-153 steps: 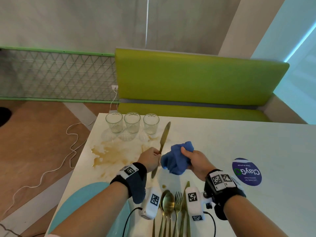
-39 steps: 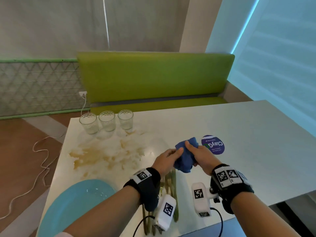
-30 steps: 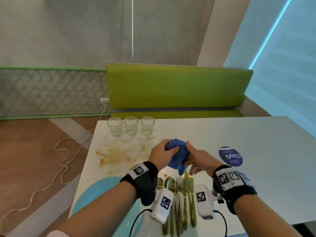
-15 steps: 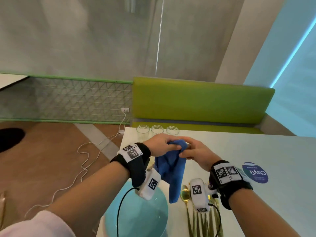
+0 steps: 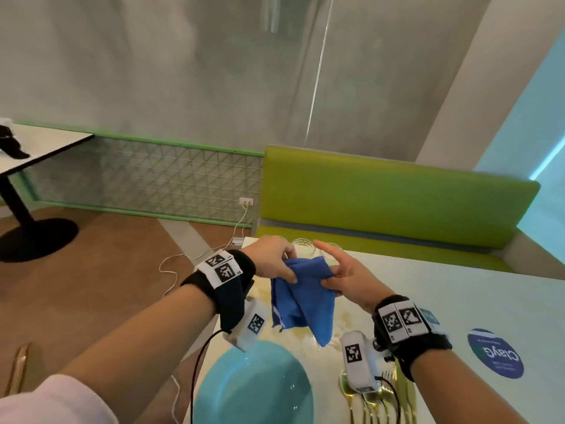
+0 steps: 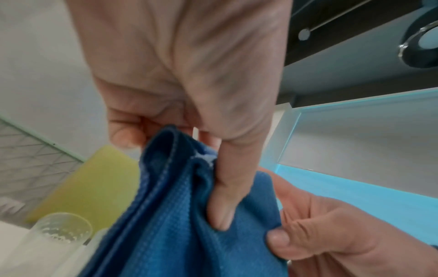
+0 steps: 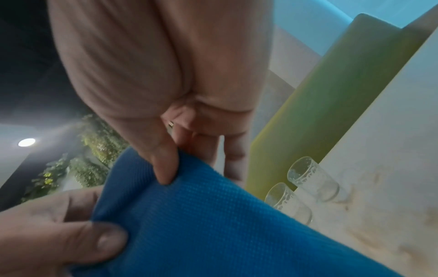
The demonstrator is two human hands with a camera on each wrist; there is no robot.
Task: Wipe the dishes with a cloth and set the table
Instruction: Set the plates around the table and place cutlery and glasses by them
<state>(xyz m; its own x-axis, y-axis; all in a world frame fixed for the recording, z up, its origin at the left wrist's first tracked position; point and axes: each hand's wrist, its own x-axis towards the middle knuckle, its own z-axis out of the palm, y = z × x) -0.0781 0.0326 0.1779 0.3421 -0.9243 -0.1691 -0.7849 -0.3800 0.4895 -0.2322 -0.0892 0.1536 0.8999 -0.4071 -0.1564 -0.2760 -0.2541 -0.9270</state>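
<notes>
Now both hands are up off the table [image 5: 458, 289] with the cloth [image 5: 301, 301] strung between them, and this looks like a regroup between wipes: opening out or refolding the blue cloth before it goes to the next dish. The left hand [image 5: 270, 260] pinches the top edge, thumb pressed into the fabric with the fingers curled behind it; the left wrist view shows the hemmed fold bunched right under that thumb [image 6: 225, 196]. The right hand [image 5: 348, 280] has the other side, thumb [image 7: 163, 163] on the cloth's face and pinching it, while the head view shows its index finger stretched out straight, so a light pinch and not a fist. The cloth hangs in loose folds, its low corner dangling above the plate [image 5: 256, 390], not touching it as far as I can tell. The cutlery [image 5: 379, 402] lies beside the plate, the glasses [image 7: 301, 191] stand at the far edge by a brown spill [image 7: 388, 234]. Next, I reckon, one hand must take the whole cloth into a pad, freeing the other to lift the plate or a glass.
</notes>
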